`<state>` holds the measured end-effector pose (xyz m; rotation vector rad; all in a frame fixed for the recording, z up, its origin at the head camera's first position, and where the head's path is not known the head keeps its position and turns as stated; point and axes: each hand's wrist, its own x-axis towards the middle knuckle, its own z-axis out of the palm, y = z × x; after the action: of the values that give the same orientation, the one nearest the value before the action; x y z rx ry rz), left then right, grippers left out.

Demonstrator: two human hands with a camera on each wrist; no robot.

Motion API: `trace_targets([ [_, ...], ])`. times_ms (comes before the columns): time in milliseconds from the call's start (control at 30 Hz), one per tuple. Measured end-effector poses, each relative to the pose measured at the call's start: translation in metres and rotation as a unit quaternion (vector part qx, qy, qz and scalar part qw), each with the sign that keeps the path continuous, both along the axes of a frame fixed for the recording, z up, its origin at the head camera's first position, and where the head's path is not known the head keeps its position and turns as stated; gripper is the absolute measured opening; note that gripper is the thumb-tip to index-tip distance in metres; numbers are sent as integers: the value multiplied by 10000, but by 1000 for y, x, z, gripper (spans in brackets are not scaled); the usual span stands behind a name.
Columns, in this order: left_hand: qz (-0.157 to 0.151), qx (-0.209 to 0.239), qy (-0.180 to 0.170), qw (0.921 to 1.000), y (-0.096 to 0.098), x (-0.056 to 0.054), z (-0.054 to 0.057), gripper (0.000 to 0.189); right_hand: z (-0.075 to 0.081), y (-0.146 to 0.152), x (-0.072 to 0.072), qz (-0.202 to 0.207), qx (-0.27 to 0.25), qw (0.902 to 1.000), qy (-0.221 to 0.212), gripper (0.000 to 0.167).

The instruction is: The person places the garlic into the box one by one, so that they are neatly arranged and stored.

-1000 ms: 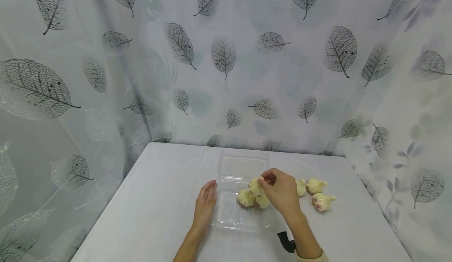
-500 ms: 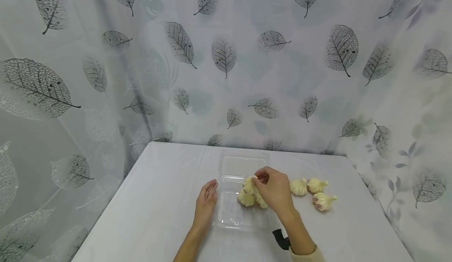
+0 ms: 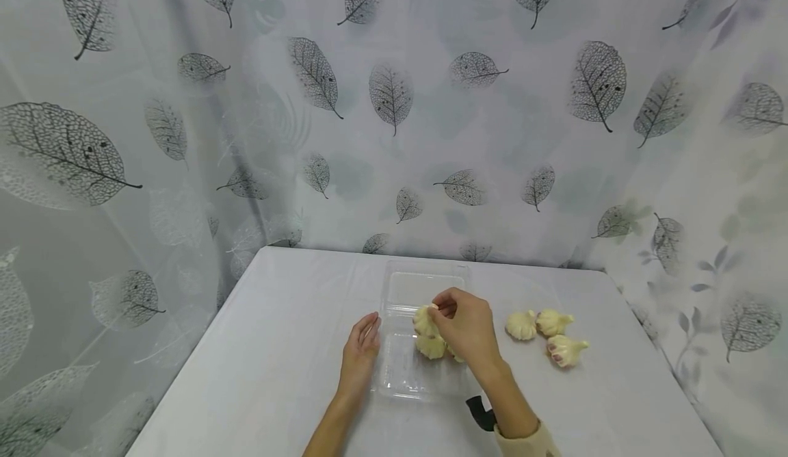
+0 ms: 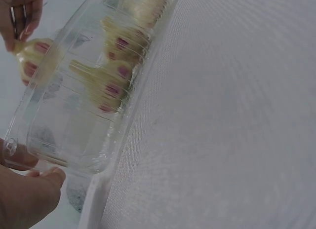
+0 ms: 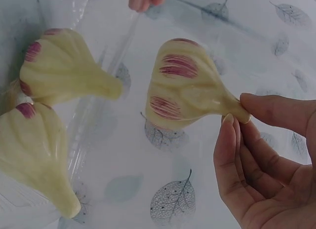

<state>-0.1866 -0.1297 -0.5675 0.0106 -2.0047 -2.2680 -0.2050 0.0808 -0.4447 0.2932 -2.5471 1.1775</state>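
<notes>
In the head view my right hand (image 3: 464, 323) pinches a garlic bulb (image 3: 425, 321) by its stem above a clear plastic clamshell box (image 3: 400, 378). The right wrist view shows that pale yellow bulb (image 5: 185, 86), with purple patches, between thumb and fingertips. Two garlic bulbs in the box, one on the left (image 5: 64, 66) and one below it (image 5: 37, 150), lie beneath the held one. My left hand (image 3: 359, 354) rests against the box's left side with its fingers fairly straight; in the left wrist view its thumb (image 4: 54, 177) is at the box corner.
Three more garlic bulbs, a left one (image 3: 521, 325), a back one (image 3: 553, 321) and a front one (image 3: 566, 351), lie right of the box on the white tablecloth (image 3: 277, 347). The box's lid (image 3: 425, 286) lies open at the back. A leaf-patterned curtain (image 3: 345, 135) surrounds the table.
My right hand has moved left over the box with the garlic bulb, from above the right bulb to above the left one. The left hand has stayed in place.
</notes>
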Motion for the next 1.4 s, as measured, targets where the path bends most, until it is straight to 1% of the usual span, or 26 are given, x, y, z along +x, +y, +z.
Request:
trace_targets([
  [300, 47, 55, 10, 10000, 1, -2, 0, 50, -13, -11, -8, 156, -93, 9998, 103, 12],
  [500, 63, 24, 46, 10000, 1, -1, -1, 50, -20, -19, -9, 231, -43, 9995, 207, 12],
  [767, 39, 86, 158, 9998, 1, 1, 0, 49, -25, -32, -10, 273, 45, 9993, 250, 13],
  [967, 35, 142, 132, 9998, 1, 0, 1, 49, -25, -37, -11, 298, 97, 9993, 191, 10],
  [1100, 4, 186, 122, 9998, 1, -1, 1, 49, -27, -38, -14, 370, 204, 9991, 102, 11],
  [1233, -10, 103, 136, 9999, 1, 0, 1, 48, -30, -40, -17, 478, 268, 9985, 85, 13],
  [1400, -21, 45, 157, 9999, 0, 0, 0, 48, -30, -43, -18, 539, 288, 9981, 45, 14],
])
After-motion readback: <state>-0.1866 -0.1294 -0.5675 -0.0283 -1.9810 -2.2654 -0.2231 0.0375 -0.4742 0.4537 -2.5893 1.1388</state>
